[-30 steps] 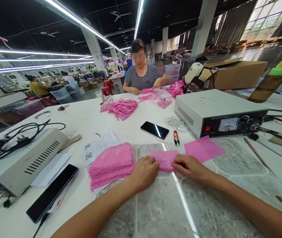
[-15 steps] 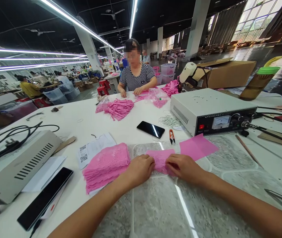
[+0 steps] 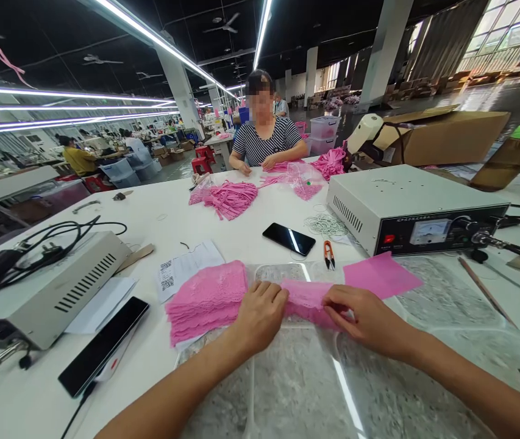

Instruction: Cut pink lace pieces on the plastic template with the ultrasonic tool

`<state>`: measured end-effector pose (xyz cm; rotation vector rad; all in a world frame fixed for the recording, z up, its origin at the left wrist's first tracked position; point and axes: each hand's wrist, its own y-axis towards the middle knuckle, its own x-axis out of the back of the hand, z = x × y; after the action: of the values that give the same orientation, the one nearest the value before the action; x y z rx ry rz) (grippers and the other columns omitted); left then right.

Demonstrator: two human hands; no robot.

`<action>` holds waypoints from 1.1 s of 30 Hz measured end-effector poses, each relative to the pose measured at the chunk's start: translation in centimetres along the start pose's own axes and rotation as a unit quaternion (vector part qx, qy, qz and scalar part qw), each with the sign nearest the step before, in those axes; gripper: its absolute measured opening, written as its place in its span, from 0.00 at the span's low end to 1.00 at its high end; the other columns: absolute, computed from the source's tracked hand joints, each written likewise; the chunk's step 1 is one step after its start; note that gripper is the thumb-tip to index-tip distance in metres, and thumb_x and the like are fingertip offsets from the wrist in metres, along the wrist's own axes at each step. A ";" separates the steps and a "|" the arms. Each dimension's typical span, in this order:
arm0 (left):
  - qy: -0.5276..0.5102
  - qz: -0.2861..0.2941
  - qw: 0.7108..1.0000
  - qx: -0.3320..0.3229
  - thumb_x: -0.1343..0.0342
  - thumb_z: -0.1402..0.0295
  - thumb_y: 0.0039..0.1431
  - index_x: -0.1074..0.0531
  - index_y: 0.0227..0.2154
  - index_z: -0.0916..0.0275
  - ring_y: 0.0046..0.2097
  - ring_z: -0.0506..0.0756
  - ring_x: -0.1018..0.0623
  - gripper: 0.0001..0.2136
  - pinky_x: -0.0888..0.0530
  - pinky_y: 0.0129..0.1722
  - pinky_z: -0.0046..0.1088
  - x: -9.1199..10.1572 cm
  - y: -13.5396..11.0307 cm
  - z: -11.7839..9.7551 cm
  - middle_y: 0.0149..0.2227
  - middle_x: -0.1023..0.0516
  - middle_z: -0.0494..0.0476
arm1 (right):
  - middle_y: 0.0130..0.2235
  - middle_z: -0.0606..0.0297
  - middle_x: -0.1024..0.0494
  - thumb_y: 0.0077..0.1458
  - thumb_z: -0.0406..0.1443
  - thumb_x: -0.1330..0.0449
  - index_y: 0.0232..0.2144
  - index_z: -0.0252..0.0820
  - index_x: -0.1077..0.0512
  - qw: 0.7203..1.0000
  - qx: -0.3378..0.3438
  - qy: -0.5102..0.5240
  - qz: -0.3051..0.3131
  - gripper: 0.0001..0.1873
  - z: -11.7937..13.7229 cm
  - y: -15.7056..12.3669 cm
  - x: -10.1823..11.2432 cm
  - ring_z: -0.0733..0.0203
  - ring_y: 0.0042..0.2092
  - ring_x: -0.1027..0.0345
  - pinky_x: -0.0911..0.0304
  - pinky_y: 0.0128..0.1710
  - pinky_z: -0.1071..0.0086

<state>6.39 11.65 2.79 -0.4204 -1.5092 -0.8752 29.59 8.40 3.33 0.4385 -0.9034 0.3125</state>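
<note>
In the middle of the frame, a stack of pink lace pieces lies squared up left of the hands; whether those are finished cannot be told. Just right of it, the left hand rests with fingers curled over the end of one pink piece, though whether it grips or only presses is unclear. The right hand pinches that piece's other end, so work on it looks unfinished. From the left edge, a grey vented box and dark device sit well apart; a phone and orange snips lie beyond the piece; a flat pink sheet, right of centre, seems likeliest to crowd the right hand.
</note>
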 end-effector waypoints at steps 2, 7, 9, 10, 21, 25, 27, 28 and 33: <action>-0.009 -0.018 0.999 -0.033 0.57 0.78 0.63 0.31 0.40 0.64 0.38 0.56 0.26 0.10 0.30 0.40 0.35 0.7 -2.7 0.3 0.36 0.25 0.59 | 0.28 0.63 0.29 0.58 0.32 0.52 0.27 0.42 0.34 0.999 0.025 0.003 0.021 0.09 1.3 -0.9 -0.5 0.61 0.28 0.38 0.42 0.27 0.68; -0.027 -0.076 0.992 -0.101 0.59 0.79 0.65 0.32 0.43 0.67 0.37 0.54 0.26 0.12 0.29 0.43 0.37 2.6 -8.9 -0.2 0.34 0.25 0.59 | 0.30 0.61 0.27 0.54 0.26 0.51 0.28 0.42 0.33 0.993 0.085 0.002 0.087 0.10 5.0 -2.8 -3.1 0.59 0.31 0.35 0.43 0.29 0.67; -0.017 -0.067 0.991 -0.111 0.60 0.80 0.65 0.32 0.43 0.68 0.36 0.54 0.26 0.12 0.29 0.44 0.39 3.3 -10.8 -0.5 0.33 0.26 0.59 | 0.32 0.61 0.26 0.54 0.25 0.51 0.28 0.42 0.33 0.986 0.100 0.008 0.133 0.10 6.1 -3.2 -3.7 0.59 0.32 0.33 0.42 0.30 0.67; -0.009 -0.051 0.993 -0.110 0.60 0.80 0.64 0.32 0.43 0.68 0.35 0.55 0.26 0.13 0.28 0.44 0.39 3.6 -11.6 -0.6 0.32 0.26 0.59 | 0.32 0.61 0.26 0.54 0.26 0.50 0.29 0.42 0.32 0.982 0.106 0.018 0.157 0.10 6.4 -3.2 -3.9 0.59 0.33 0.33 0.41 0.31 0.68; -0.056 -0.051 0.997 -0.024 0.54 0.79 0.56 0.29 0.39 0.64 0.42 0.57 0.25 0.12 0.32 0.52 0.43 4.1 -13.4 -0.6 0.39 0.23 0.61 | 0.34 0.57 0.27 0.50 0.32 0.44 0.30 0.44 0.33 0.997 -0.016 0.041 0.063 0.03 4.5 4.7 -5.8 0.53 0.33 0.34 0.41 0.32 0.61; -0.078 -0.026 0.996 0.024 0.54 0.79 0.57 0.28 0.40 0.63 0.39 0.56 0.24 0.13 0.27 0.44 0.38 3.4 -12.8 -0.7 0.37 0.23 0.60 | 0.30 0.60 0.28 0.50 0.31 0.45 0.24 0.44 0.35 0.995 -0.035 0.078 0.052 0.05 4.8 6.0 -7.0 0.54 0.31 0.35 0.43 0.31 0.62; -0.115 -0.035 0.991 0.051 0.54 0.78 0.58 0.28 0.42 0.63 0.40 0.56 0.24 0.13 0.25 0.41 0.36 3.2 -12.1 -0.9 0.38 0.23 0.61 | 0.27 0.62 0.29 0.52 0.33 0.46 0.23 0.44 0.35 0.991 -0.053 0.113 0.039 0.07 4.6 6.1 -6.9 0.57 0.29 0.36 0.43 0.29 0.63; -0.138 -0.039 0.988 0.065 0.55 0.77 0.60 0.28 0.43 0.63 0.41 0.56 0.23 0.13 0.24 0.41 0.35 3.1 -11.5 -1.1 0.40 0.23 0.61 | 0.26 0.63 0.29 0.52 0.34 0.46 0.23 0.44 0.35 0.988 -0.063 0.134 0.031 0.07 4.5 6.0 -6.6 0.58 0.27 0.36 0.42 0.28 0.64; -0.212 -0.026 0.973 0.091 0.50 0.69 0.63 0.30 0.50 0.62 0.51 0.57 0.25 0.14 0.26 0.51 0.37 2.8 -7.4 -2.1 0.51 0.26 0.61 | 0.21 0.68 0.31 0.54 0.45 0.47 0.25 0.43 0.35 0.956 -0.113 0.267 -0.029 0.13 4.5 5.3 -2.7 0.62 0.23 0.35 0.37 0.23 0.67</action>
<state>2.13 4.71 3.32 -0.4532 -1.9840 -0.7049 22.58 10.61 4.79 0.1504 -0.3880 0.2525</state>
